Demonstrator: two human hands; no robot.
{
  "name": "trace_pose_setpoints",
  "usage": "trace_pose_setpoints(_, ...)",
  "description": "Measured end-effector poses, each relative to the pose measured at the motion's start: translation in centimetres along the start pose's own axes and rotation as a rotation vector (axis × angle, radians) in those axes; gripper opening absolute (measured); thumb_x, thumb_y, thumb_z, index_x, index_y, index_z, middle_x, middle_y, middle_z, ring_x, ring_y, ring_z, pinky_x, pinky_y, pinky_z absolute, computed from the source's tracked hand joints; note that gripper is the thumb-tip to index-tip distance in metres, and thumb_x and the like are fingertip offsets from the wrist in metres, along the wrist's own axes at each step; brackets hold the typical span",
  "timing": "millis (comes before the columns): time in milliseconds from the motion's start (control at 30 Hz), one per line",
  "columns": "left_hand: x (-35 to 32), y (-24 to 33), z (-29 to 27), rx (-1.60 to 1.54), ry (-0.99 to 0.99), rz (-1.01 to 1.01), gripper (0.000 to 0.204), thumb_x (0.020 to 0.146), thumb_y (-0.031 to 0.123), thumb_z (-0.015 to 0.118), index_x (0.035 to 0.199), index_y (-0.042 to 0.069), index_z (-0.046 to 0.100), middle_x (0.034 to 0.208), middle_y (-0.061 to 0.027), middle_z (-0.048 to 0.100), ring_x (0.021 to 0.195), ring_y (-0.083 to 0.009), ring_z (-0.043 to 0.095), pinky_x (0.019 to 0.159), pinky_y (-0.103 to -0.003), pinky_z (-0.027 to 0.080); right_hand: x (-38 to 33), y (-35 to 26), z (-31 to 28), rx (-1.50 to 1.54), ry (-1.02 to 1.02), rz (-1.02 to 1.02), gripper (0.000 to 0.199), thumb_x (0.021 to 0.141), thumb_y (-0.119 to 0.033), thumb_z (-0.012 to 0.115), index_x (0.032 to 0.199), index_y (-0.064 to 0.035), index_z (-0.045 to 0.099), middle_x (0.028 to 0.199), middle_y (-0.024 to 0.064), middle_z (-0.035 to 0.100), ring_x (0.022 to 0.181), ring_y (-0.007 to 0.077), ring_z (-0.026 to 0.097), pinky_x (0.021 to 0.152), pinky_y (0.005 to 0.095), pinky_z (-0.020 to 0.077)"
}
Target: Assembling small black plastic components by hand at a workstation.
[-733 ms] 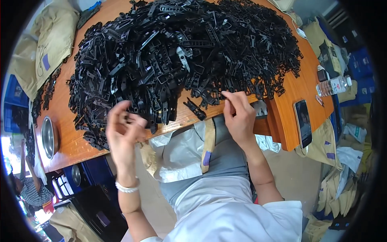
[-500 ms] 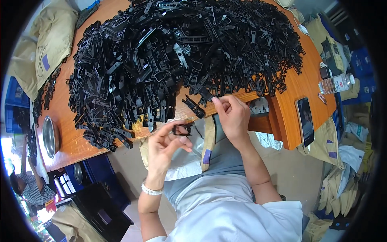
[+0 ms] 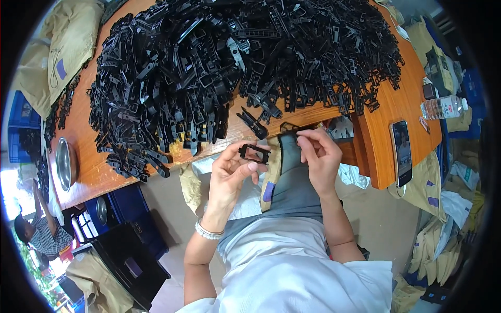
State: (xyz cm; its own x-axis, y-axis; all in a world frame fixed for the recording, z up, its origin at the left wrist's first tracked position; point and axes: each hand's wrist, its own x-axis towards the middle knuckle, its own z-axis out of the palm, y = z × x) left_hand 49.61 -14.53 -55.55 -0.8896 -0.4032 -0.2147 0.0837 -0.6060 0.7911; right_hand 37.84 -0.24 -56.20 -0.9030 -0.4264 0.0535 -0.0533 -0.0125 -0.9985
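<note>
My left hand (image 3: pixel 232 169) pinches a small black rectangular plastic frame (image 3: pixel 254 153) between thumb and fingers, just in front of the table edge. To its right, my right hand (image 3: pixel 321 156) has thumb and fingertips pressed together. A thin black loop (image 3: pixel 288 127) shows right by those fingertips at the table edge; whether they grip it I cannot tell. Beyond both hands lies a large heap of black plastic clip-like parts (image 3: pixel 209 73). A forked black part (image 3: pixel 252 123) lies apart from the heap, near the edge, beyond my left hand.
On the wooden table (image 3: pixel 389 122) are a steel bowl (image 3: pixel 64 164) at left, and a phone (image 3: pixel 401 154) and water bottle (image 3: pixel 443 108) at right. Brown sacks (image 3: pixel 73 41) and blue crates (image 3: pixel 136 227) stand around. Another person (image 3: pixel 44 229) is at far left.
My left hand has moved right and farther from me with the black frame, now turned more fully into view. My right hand has drawn back and right, away from the heap's near edge.
</note>
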Motion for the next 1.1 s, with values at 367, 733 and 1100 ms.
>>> trace_pose_setpoints(367,-0.6,0.3,-0.3,-0.195,-0.104,-0.232,0.049,0.085,0.02,0.049,0.117,-0.015,0.043,0.081,-0.023,0.06,0.042,-0.0194,0.053,0.036,-0.024,0.042,-0.2,-2.2,0.5,-0.12,-0.391,-0.478,0.014,0.078,0.002,0.059,0.087,-0.0058,0.067,0.087,0.008,0.054,0.067,0.0129,0.052,0.056,0.0208,0.0414)
trace_pose_setpoints(733,-0.8,0.2,0.6,-0.348,-0.141,-0.27,0.03,0.089,0.009,0.048,0.114,-0.007,0.046,0.085,-0.0192,0.062,0.063,-0.0224,0.064,0.057,-0.029,0.053,-0.6,-3.0,0.5,-0.42,-0.446,-0.632,0.022,0.073,0.001,0.063,0.094,-0.0073,0.064,0.099,0.0116,0.054,0.07,0.0176,0.055,0.052,0.0242,0.0435)
trace_pose_setpoints(1100,2.9,-1.5,2.0,1.569,0.19,0.754,0.019,0.076,0.012,0.067,0.089,0.002,0.057,0.072,-0.0084,0.05,0.058,-0.0246,0.052,0.047,-0.032,0.041,-1.7,-1.7,-1.3,-0.25,-0.025,-0.292,0.011,0.083,0.0,0.057,0.092,0.007,0.059,0.1,0.0112,0.052,0.078,0.0147,0.053,0.071,0.0236,0.0448)
